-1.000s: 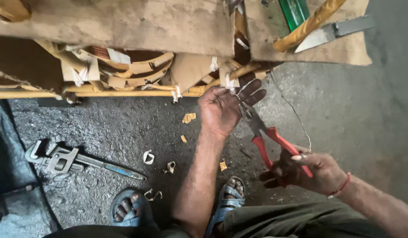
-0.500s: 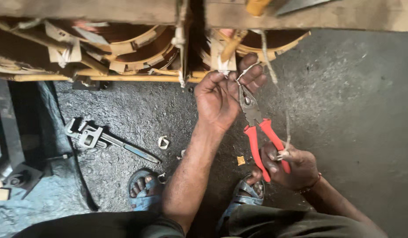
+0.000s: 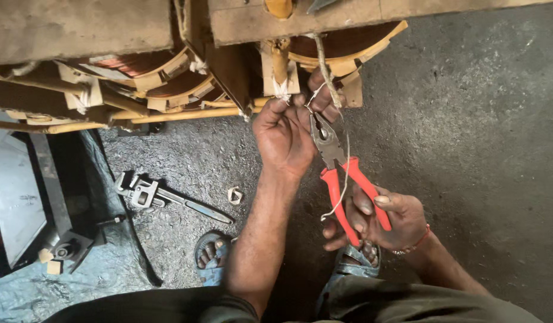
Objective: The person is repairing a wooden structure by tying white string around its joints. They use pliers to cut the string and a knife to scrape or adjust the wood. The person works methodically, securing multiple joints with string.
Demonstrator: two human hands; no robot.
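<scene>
Pliers (image 3: 342, 173) with red handles sit in the right hand (image 3: 381, 221), which is closed around the handle ends low in the view, while the metal nose reaches up to a thin pale wire (image 3: 346, 161) at the underside of a wound assembly (image 3: 169, 78). The left hand (image 3: 285, 134) is raised to the same spot, its fingers pinched on the wire end and on the white cloth tie (image 3: 280, 90) where a yellowish sleeved rod (image 3: 279, 63) meets the frame. Judging by this, the tying or twisting of the wire is under way and not finished: one loose length of wire hangs down past the handles and curls free near the right hand's fingers, and the nose is closed at the knot rather than drawn off. Several other white ties along the neighbouring rods look already made.

Around the work, a grey pipe wrench (image 3: 169, 197) lies on the concrete floor (image 3: 468, 149), well apart from both hands, with a small pale offcut (image 3: 234, 195) near its handle end. A sandalled foot (image 3: 214, 257) rests below it. A frayed rope (image 3: 324, 66) hangs just beside the left hand's fingers, crowding the joint, and the wooden edge above leaves little room.
</scene>
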